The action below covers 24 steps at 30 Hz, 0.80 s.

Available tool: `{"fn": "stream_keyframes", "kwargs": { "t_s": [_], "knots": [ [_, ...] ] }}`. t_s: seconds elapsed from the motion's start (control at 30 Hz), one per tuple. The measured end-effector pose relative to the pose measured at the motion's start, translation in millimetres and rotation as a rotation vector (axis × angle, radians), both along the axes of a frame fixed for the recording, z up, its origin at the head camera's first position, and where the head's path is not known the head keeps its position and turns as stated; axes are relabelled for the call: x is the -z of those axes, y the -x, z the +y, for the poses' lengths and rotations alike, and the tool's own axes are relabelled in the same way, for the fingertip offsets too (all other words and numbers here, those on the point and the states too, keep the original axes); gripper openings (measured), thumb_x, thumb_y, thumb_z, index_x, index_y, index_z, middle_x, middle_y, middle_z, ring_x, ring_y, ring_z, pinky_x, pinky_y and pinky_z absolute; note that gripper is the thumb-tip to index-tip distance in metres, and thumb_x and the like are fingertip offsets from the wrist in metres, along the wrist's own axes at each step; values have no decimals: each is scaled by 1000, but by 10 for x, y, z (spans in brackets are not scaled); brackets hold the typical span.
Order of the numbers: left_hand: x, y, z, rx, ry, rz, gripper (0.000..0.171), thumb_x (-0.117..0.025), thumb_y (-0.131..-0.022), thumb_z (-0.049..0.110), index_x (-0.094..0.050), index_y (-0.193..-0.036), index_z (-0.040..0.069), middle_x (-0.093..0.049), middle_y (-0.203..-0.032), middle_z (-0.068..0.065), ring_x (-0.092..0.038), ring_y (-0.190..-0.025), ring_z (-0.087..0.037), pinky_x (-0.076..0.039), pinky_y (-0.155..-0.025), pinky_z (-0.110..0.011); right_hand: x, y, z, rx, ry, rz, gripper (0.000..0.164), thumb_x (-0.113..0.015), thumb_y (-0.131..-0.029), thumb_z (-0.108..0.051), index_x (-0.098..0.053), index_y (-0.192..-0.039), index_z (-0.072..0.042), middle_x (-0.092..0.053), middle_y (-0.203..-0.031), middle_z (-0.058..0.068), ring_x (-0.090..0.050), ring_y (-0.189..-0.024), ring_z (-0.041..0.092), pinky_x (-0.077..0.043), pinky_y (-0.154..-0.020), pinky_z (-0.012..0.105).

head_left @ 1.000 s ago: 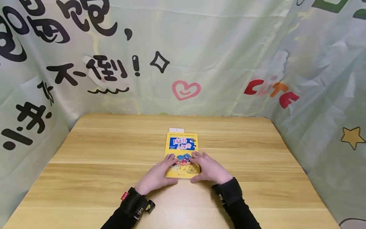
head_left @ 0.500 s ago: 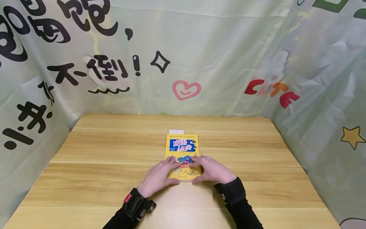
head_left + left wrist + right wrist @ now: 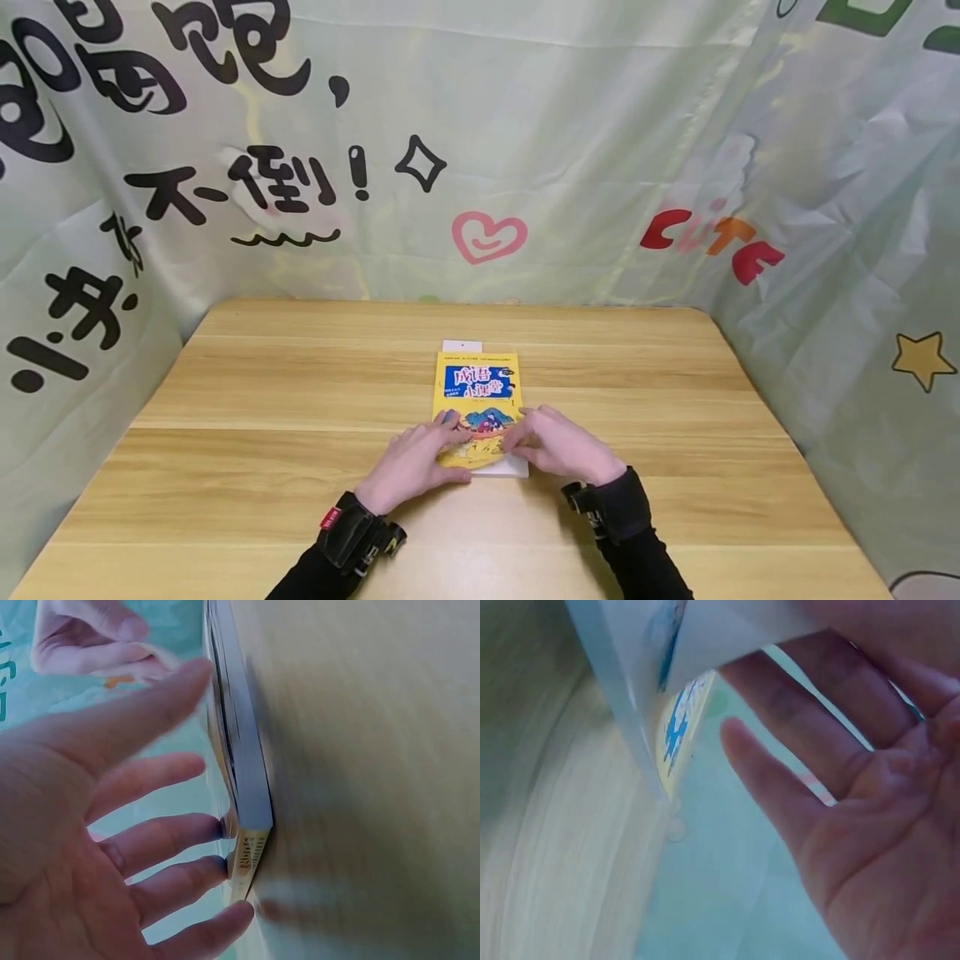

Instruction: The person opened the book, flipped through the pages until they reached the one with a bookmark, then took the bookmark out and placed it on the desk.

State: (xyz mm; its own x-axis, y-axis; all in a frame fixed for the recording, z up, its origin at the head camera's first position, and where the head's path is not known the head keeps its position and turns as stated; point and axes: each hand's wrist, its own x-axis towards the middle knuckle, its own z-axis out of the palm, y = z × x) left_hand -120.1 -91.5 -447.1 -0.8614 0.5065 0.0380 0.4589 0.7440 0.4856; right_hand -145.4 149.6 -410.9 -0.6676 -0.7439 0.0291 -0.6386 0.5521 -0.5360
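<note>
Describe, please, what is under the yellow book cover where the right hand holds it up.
Where the right hand holds up the yellow cover, part of a white page shows underneath. The rest of that page is covered and cannot be seen.

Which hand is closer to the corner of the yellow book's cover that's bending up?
Right. The right hand pinches the lifted cover corner; the left hand rests at the left side of the yellow book, away from that corner.

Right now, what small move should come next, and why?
Perhaps the right hand should lift the cover leftward: it pinches the cover, raised at lower right over white paper, and the left hand rests by the spine.
</note>
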Motion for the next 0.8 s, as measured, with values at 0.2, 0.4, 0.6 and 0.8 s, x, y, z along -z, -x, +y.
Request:
{"fn": "stream_keyframes", "kwargs": {
  "t_s": [0.2,0.4,0.6,0.8],
  "knots": [
    [-15,-21,58,-29,43,133,72,-69,-74,59,-62,-129,13,-62,-125,-15,-64,-94,-28,-57,-66,-46,-53,-11,-45,2,103,140,14,-72,-80,-2,-76,-88,-11,-73,-85,-6,-66,-83,6,-37,-108,51],
    [-90,-52,120,-62,29,332,41,-71,-79,47,-72,-104,16,-72,-91,-3,-57,-57,-13,-43,-42,-24,-102,-35,-116,-21,245,291,10,-77,-76,-5,-76,-83,-12,-72,-88,-4,-62,-85,8,-55,-84,38],
    [-203,-93,157,-76,4,538,18,-71,-80,34,-75,-76,17,-74,-77,2,-35,-40,-2,-20,-32,-15,-113,-44,-146,-32,445,388,18,-80,-72,-1,-75,-88,-7,-68,-106,10,-57,-100,22,-55,-81,43],
    [-340,-146,146,-110,-123,671,38,-78,-74,25,-74,-107,6,-72,-108,-10,-66,-59,-14,-39,-33,-15,-76,-26,-129,79,542,400,28,-82,-68,-1,-60,-87,-3,-59,-90,7,-54,-90,21,-54,-76,41]
  ]
}}
